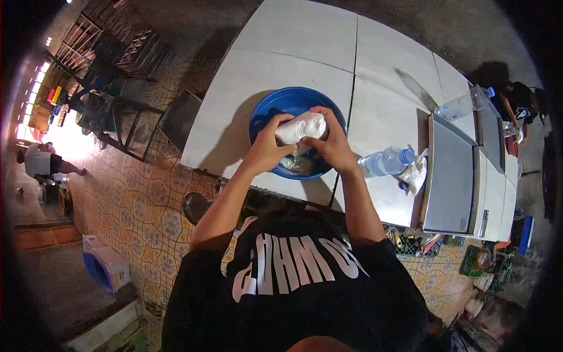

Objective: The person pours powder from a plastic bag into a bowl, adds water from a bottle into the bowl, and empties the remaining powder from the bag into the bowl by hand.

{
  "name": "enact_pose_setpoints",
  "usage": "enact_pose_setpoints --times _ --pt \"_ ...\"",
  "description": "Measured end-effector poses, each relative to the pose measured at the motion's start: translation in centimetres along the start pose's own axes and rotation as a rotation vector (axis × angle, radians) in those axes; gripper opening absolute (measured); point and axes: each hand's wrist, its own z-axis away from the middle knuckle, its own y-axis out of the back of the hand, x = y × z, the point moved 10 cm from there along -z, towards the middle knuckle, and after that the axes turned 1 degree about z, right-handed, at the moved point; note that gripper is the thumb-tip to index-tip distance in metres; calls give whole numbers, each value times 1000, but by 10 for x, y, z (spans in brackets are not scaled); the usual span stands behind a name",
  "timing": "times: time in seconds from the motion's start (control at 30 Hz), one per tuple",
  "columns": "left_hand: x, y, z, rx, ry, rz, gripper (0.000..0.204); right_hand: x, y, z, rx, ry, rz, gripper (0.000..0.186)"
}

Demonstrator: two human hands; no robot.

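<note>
Both my hands grip a white bag [301,130] over a round blue basin [257,120] on the white-tiled table. My left hand [270,144] is wrapped round the bag's left side, with its thumb underneath. On the right side, my right hand [335,144] holds it with the fingers over the top and the thumb on the near face. Below the bag, white powder [298,164] lies at the near side of the basin. The bag's lower end is partly hidden, so its opening is unclear.
Right of the basin are a clear plastic bottle [387,161] and a crumpled white plastic bag [415,175]. Beyond stands a grey panel [450,179] set in the table, with another clear bottle [463,105]. One person [519,108] is at the far right, another [44,161] far left.
</note>
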Motion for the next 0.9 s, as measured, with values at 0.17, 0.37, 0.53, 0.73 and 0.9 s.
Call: enact_pose_setpoints --times 0.17,0.37,0.53,0.73,0.9 --pt "8 -3 1 -5 14 -54 66 3 5 5 12 -14 127 87" --pt "15 -1 0 -6 59 -110 64 11 14 10 69 -51 135 84" --pt "-1 6 4 70 17 35 56 8 22 15 180 -46 53 74" --pt "-8 -2 8 47 90 -35 49 5 18 25 190 35 81 74" --pt "3 -9 8 -7 59 59 48 1 22 30 213 -27 87 76"
